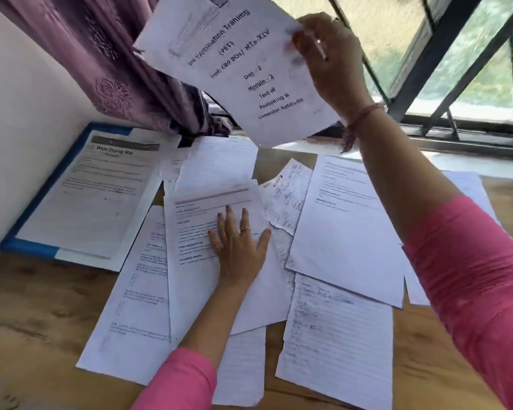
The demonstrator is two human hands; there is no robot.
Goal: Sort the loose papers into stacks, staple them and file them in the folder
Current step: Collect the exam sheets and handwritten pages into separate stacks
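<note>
Papers (323, 329) lay scattered over the wooden bench (36, 306) in front of you, overlapping one another from about 9 o'clock round to 3 o'clock. Your left hand (239, 247) was flat, fingers straight and spread, pressing down on a printed sheet (196, 276) at the middle of the spread; that sheet lay on top of several others, among them a page of numbered questions (137, 306) at its 8 o'clock side. Your right hand (332, 60) was raised at 1 o'clock, well above the bench, its fingers and thumb pinching the edge of a title page (234, 66) that hung tilted in the air, printed side toward you, with "Day 2" and "Module - 2" readable on it. The blue folder (39, 214) sat at 10 o'clock against the wall (18, 113), lying open or flat with a stack of printed sheets (101, 187) on it headed "Wipe Drying Mat". Two handwritten lined pages lay at 5 o'clock (338, 344) and at 12 o'clock of your left hand (288, 196), the second torn along its edge. A large, mostly blank sheet (347, 226) lay at 3 o'clock, partly under your right forearm. A purple curtain (116, 60) hung at 11 o'clock, beside a barred window (456, 63).
</note>
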